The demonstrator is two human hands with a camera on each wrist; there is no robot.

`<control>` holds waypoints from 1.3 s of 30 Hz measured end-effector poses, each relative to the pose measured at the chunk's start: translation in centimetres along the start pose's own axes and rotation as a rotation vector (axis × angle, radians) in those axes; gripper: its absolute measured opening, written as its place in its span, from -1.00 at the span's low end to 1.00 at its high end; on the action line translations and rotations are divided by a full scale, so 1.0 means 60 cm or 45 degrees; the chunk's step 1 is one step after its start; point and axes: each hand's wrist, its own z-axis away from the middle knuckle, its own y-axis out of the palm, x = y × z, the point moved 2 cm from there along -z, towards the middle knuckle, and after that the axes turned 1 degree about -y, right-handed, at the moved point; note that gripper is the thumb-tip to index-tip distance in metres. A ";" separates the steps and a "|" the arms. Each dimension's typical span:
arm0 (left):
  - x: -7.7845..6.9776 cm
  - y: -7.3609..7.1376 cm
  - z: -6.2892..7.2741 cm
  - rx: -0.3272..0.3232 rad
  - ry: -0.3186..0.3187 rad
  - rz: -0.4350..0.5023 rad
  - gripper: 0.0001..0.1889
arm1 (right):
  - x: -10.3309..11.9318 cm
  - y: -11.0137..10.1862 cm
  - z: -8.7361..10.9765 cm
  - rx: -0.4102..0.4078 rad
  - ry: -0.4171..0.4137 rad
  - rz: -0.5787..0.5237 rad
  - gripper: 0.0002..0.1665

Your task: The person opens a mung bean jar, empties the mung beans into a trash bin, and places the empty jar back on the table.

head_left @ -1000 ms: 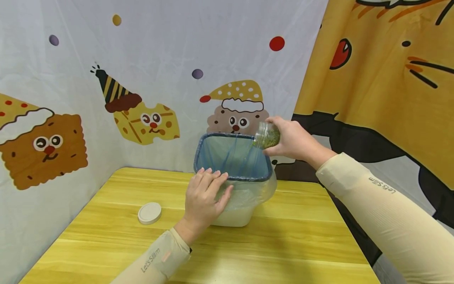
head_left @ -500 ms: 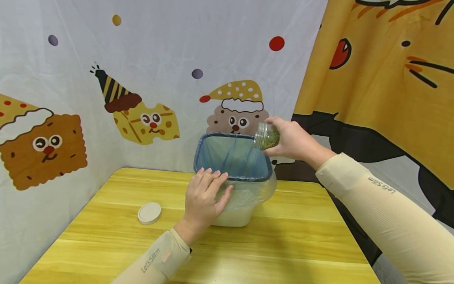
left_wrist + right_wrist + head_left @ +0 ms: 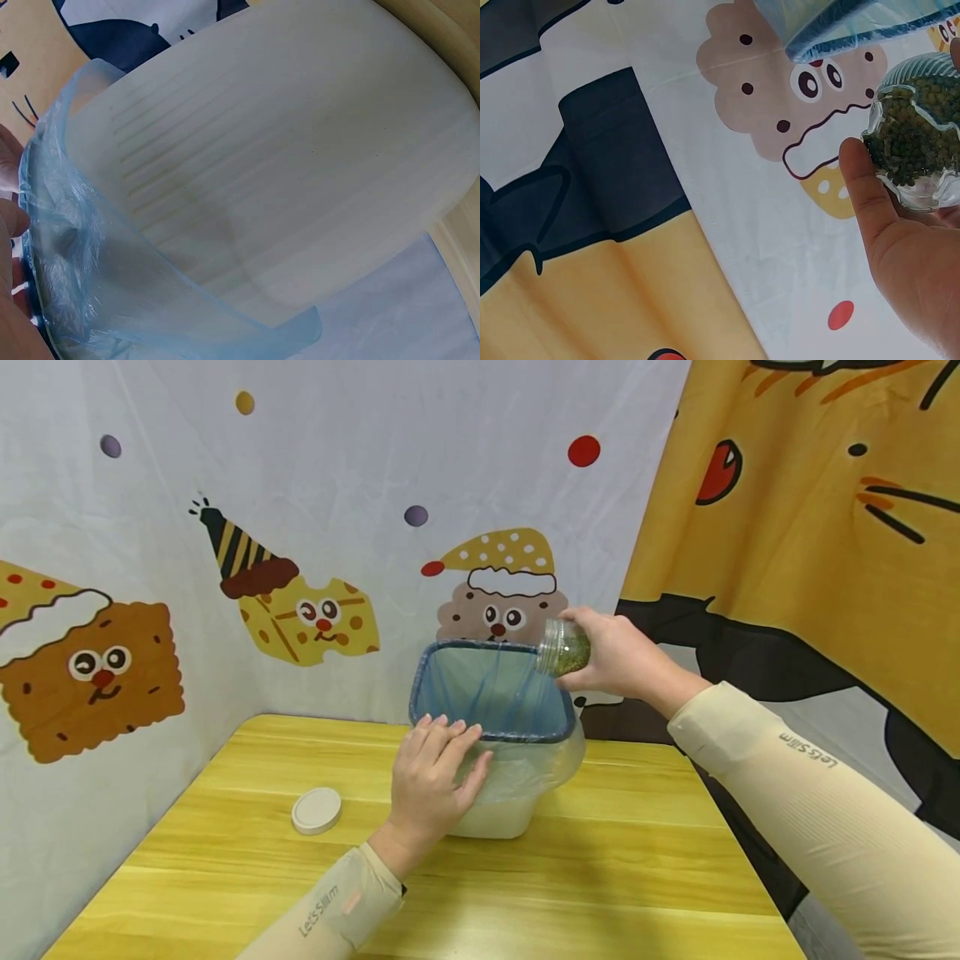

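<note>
My right hand (image 3: 618, 652) holds a clear glass jar (image 3: 572, 647) on its side, fingers and thumb around its base end. The jar's open mouth points left, right at the far right part of the bin's rim. Small green grains (image 3: 904, 142) fill part of the jar. A pale bin (image 3: 491, 818) stands upright on the table, lined with a translucent bluish bag (image 3: 517, 768) folded over its dark blue rim (image 3: 525, 740). My left hand (image 3: 431, 781) rests on the near left of the rim, fingers straight over it and thumb spread outside. The inside bottom of the bin is hidden.
A round white lid (image 3: 316, 811) lies on the wooden table (image 3: 240, 868), left of the bin. Behind the table hangs a white cloth (image 3: 337, 460) printed with cartoon food. An orange and black cartoon curtain (image 3: 780, 552) hangs at the right.
A few green grains showed at the jar's mouth one second ago and no longer do. Both hands, the jar, the bin and the lid have stayed nearly still.
</note>
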 end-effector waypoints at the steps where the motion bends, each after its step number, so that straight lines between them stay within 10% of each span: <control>1: 0.000 0.000 0.000 0.001 0.000 -0.001 -0.69 | 0.000 0.000 0.000 0.001 0.000 0.002 0.11; 39: 0.000 -0.002 0.000 0.009 -0.006 0.005 -0.69 | 0.007 0.004 -0.003 0.009 -0.030 0.055 0.11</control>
